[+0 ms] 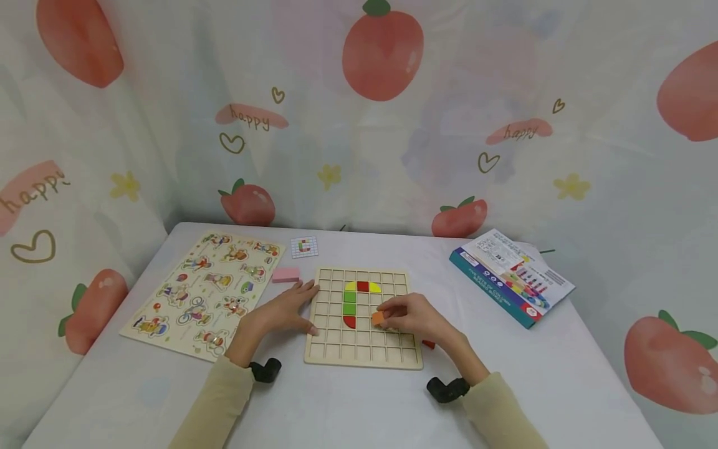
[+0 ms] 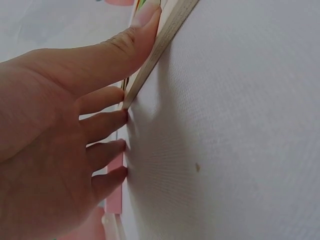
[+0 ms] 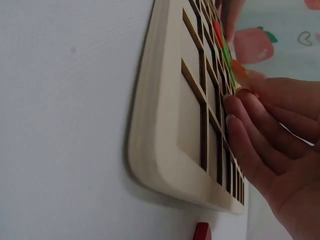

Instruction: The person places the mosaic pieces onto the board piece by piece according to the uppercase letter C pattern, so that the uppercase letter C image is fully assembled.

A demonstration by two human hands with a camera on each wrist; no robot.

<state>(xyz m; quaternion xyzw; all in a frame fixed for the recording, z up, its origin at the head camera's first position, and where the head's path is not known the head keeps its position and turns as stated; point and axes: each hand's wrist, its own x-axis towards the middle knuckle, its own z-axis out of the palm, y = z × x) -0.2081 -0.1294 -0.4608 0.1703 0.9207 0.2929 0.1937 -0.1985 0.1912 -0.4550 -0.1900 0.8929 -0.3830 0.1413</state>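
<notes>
A wooden grid board [image 1: 363, 360] lies flat on the white table. Between the thumb and fingers of my right hand [image 1: 416, 317], an orange tile [image 1: 378, 319] is pinched low over the board's right-centre squares. My left hand [image 1: 283, 310] rests along the left edge, fingers spread, its thumb [image 2: 145, 30] touching the rim. In the squares sit a red square tile [image 1: 363, 286] flanked by two yellow rounded tiles, two green tiles [image 1: 349, 302] below, and a red rounded tile [image 1: 350, 322]. A red piece [image 3: 202, 231] lies off the board's right side, partly behind my right wrist in the head view.
A small pattern card [image 1: 305, 247] lies behind the board, near a pink block [image 1: 286, 274]. To the left is a wooden picture puzzle [image 1: 185, 280]. A flat teal-and-white box [image 1: 512, 275] occupies the back right. A printed curtain [image 1: 359, 162] hangs behind the table.
</notes>
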